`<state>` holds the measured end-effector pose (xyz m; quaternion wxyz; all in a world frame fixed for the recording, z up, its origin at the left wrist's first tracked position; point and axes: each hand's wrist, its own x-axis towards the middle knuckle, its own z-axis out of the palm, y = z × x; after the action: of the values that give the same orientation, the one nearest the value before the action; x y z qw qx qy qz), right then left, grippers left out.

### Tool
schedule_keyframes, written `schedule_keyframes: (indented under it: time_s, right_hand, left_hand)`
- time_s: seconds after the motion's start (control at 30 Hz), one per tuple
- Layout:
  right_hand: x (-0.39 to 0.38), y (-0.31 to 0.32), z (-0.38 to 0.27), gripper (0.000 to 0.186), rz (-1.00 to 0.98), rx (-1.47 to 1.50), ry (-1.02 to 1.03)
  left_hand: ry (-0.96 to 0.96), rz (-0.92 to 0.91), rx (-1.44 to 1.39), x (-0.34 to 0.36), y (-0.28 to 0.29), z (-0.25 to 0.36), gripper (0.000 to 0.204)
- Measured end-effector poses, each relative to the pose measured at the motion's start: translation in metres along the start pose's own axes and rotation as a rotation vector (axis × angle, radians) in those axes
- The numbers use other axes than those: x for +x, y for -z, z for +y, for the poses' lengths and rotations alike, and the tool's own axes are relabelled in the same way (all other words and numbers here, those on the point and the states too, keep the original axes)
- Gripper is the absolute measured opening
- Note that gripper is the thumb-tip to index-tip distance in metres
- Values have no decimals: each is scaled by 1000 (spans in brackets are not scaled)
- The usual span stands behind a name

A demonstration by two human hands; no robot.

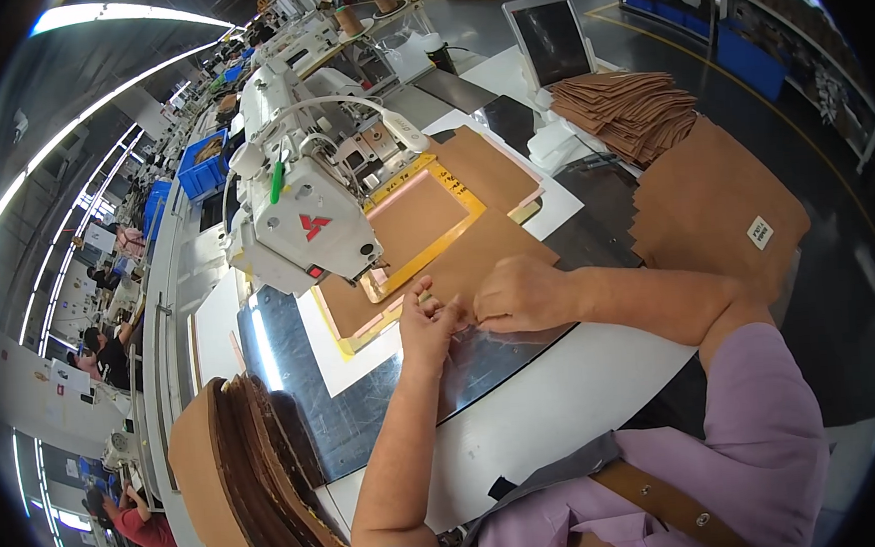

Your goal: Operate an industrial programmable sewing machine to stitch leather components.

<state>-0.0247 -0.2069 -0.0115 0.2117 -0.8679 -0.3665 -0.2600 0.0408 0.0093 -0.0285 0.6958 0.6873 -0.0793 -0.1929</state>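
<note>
My left hand (pixel 429 326) and my right hand (pixel 522 295) meet just in front of a flat brown panel (pixel 467 272), above the dark shiny machine bed. Thumb and fingers of both are pinched together; whatever lies between them is too small to make out. Some fingers of the left are curled and raised. A yellow rectangular frame (pixel 474 208) lies on the brown panel, under the head of a white industrial sewing machine (pixel 299 217). White sheets (pixel 349 377) show beneath the panel.
Curved brown pieces (pixel 234 466) stand in a stack at lower left. To the right are a pile of brown panels (pixel 623 112) and larger brown panels (pixel 714 201) by my right forearm. A dark-screened tablet (pixel 551 41) stands behind. A blue bin (pixel 202 163) sits beyond the machine.
</note>
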Motion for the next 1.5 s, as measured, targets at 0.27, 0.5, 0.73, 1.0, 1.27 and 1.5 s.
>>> schedule_keyframes:
  time_s: [0.27,0.5,0.73,1.0,1.27,1.5]
  right_hand:
    - [21,-18,57,33,184,76,-251]
    - [15,-5,81,27,-141,127,-386]
    - [14,4,82,16,-82,468,-579]
    - [13,1,79,19,-127,483,-653]
    - [21,12,67,24,-197,604,-633]
    - [47,22,90,26,-229,500,-593]
  left_hand:
    - [-316,35,279,-11,4,-7,76]
    - [-249,57,456,-34,11,9,78]
    - [-244,24,432,-34,22,7,70]
    - [-288,66,353,-29,21,-6,40]
    - [-256,82,275,-19,34,7,31]
    - [-85,110,236,15,58,26,18]
